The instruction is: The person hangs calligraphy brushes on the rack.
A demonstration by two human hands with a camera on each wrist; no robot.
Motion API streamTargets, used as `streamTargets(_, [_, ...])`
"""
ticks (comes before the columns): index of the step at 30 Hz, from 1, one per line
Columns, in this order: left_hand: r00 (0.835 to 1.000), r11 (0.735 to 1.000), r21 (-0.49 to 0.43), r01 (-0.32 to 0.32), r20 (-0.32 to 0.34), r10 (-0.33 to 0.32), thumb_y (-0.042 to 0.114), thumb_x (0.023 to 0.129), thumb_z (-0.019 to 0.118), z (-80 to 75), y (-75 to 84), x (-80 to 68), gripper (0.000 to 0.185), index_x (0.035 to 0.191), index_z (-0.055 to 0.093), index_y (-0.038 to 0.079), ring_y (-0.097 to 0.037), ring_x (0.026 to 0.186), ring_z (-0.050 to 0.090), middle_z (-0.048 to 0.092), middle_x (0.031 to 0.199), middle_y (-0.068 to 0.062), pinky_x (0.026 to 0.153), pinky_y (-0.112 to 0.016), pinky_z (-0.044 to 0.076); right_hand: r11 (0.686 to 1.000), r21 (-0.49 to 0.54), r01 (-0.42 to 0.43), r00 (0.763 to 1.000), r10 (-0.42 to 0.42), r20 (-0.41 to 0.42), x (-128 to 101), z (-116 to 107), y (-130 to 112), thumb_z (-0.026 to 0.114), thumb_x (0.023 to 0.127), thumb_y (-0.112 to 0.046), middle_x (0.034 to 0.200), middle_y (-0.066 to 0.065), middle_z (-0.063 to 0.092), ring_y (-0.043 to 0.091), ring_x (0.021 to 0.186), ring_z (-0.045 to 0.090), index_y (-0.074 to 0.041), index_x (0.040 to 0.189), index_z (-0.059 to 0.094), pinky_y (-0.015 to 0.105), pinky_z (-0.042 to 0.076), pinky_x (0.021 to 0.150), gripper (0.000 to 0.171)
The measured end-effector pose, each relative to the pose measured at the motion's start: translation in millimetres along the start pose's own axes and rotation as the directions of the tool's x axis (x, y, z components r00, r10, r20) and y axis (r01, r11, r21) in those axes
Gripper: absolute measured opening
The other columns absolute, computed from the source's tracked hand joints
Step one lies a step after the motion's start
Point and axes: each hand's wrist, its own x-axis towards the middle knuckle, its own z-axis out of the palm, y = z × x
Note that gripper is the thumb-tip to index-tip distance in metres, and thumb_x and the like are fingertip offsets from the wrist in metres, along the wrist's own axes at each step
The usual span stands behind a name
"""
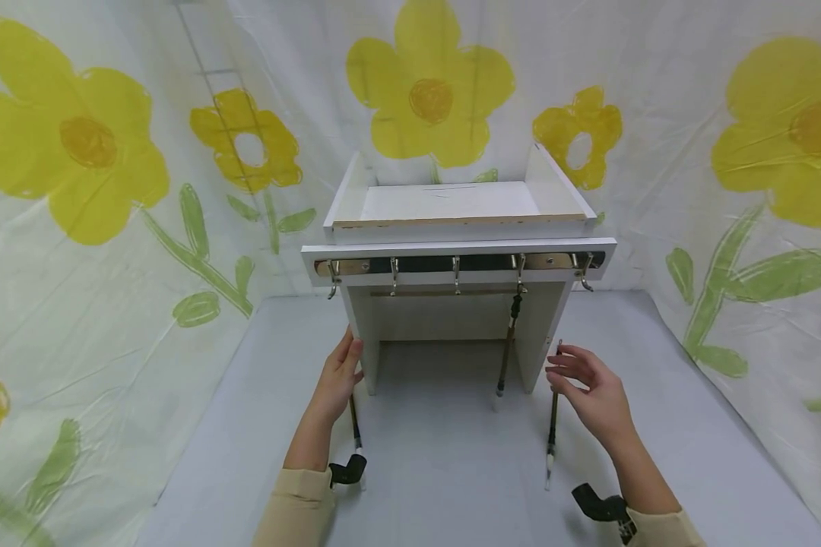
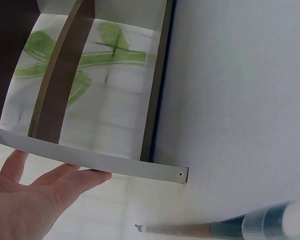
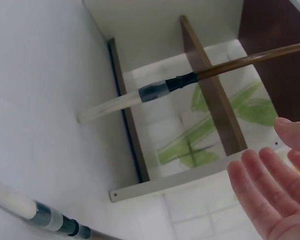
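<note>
Fingers of the left hand (image 1: 338, 376) are straight and relaxed, their tips resting against the front edge of the left side panel of the white wooden shelf unit (image 1: 451, 228); they grip nothing. The left wrist view confirms flat fingers (image 2: 64, 182) lying along the white panel edge. The right hand (image 1: 591, 391) is held apart from the unit's right side panel, fingers loosely spread and slightly bent, holding nothing; the right wrist view shows an open palm.

One long brown-handled calligraphy brush with a white tip (image 1: 507, 349) hangs from the fourth of the metal hooks (image 1: 457, 273) along the unit's front rail, its tip near the grey table surface (image 1: 451, 456). A second brush of the same kind (image 1: 553, 425) lies on the table just beside the right hand, partly behind it. A third brush (image 1: 356, 437) lies on the table beside the left wrist.

Yellow-flowered white sheeting (image 1: 89, 167) surrounds the table.
</note>
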Motion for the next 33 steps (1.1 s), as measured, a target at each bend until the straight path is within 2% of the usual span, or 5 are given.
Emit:
streamTargets(7, [1.0,1.0,0.004,-0.002,-0.007,0.002,0.054,0.105,0.039,0.6,0.8,0.1,0.063,0.162,0.019,0.034,-0.035,0.153,0.022,0.016,0.169,0.0,0.109,-0.063,0.039,0.993,0.043,-0.107,0.994,0.106,0.027,0,-3,4,0.07,0.097,-0.026,0.13,0.025,0.064,-0.005,0.096,0.067,-0.006,0.144,0.049,0.027,0.062,0.077,0.056])
streamTargets(13, [1.0,1.0,0.0,-0.007,-0.009,0.007,0.052,0.106,0.039,1.2,-1.3,0.4,0.063,0.162,0.018,0.034,-0.037,0.153,0.022,0.016,0.17,-0.002,0.108,-0.065,0.038,0.979,0.088,-0.183,0.982,0.179,0.058,0,-6,10,0.069,0.098,-0.027,0.134,0.029,0.06,-0.006,0.095,0.067,-0.005,0.147,0.045,0.035,0.063,0.078,0.059])
streamTargets(19, [1.0,1.0,-0.005,-0.015,-0.012,0.015,0.053,0.106,0.04,1.8,-2.8,1.3,0.063,0.162,0.019,0.034,-0.036,0.153,0.022,0.017,0.169,-0.001,0.108,-0.066,0.038,0.974,0.073,-0.216,0.975,0.21,0.071,0,-6,18,0.068,0.099,-0.027,0.136,0.029,0.059,-0.004,0.096,0.068,-0.006,0.148,0.043,0.039,0.063,0.08,0.059])
streamTargets(27, [1.0,1.0,-0.009,-0.003,-0.005,0.003,0.054,0.105,0.039,0.4,-3.4,0.9,0.063,0.162,0.019,0.036,-0.035,0.154,0.022,0.017,0.169,0.001,0.109,-0.064,0.037,0.967,0.035,-0.253,0.966,0.251,0.062,1,-8,30,0.067,0.099,-0.03,0.137,0.027,0.059,0.015,0.107,0.07,-0.006,0.148,0.043,0.038,0.062,0.083,0.06])
streamTargets(33, [1.0,1.0,0.006,0.007,-0.008,-0.007,0.054,0.105,0.038,1.3,-0.9,0.0,0.064,0.162,0.018,0.035,-0.036,0.154,0.022,0.015,0.17,0.0,0.109,-0.064,0.037,0.966,0.056,-0.253,0.967,0.25,0.056,2,-9,35,0.067,0.099,-0.023,0.136,0.028,0.059,0.006,0.103,0.069,-0.004,0.147,0.043,0.039,0.062,0.082,0.057])
